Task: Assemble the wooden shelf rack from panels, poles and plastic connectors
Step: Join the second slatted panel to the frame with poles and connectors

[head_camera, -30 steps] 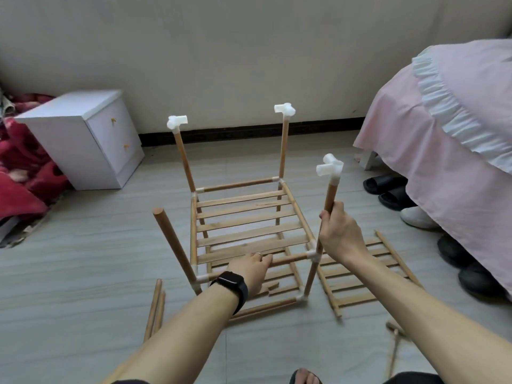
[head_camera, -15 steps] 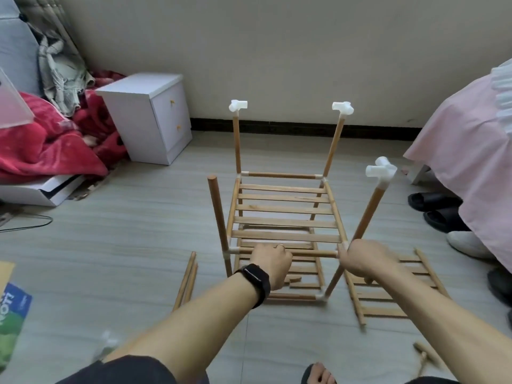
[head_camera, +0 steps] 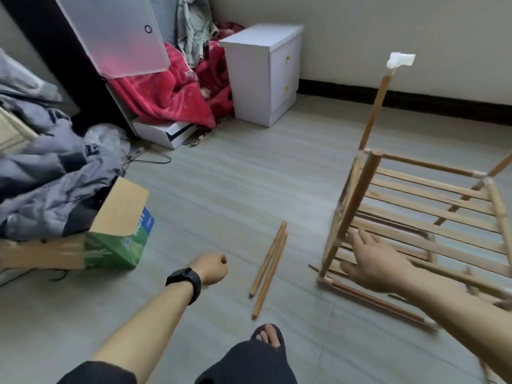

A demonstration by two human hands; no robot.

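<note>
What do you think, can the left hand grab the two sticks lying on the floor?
Probably yes. The left hand hangs fisted, seemingly empty, close beside the two sticks, with only bare floor between them.

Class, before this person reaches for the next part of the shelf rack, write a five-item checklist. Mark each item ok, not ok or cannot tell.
1. Poles within reach: two loose poles lie on the floor between the hands. Ok.
2. Left hand free: it is curled in a fist and seems to hold nothing. Ok.
3. Right hand free: its fingers are spread in front of the rack and grip nothing. Ok.
4. Uprights capped: the far pole carries a white connector, but the top of the near-left pole is bare. Not ok.
5. Rack joints fully seated: the picture is too blurred. Cannot tell.
</note>
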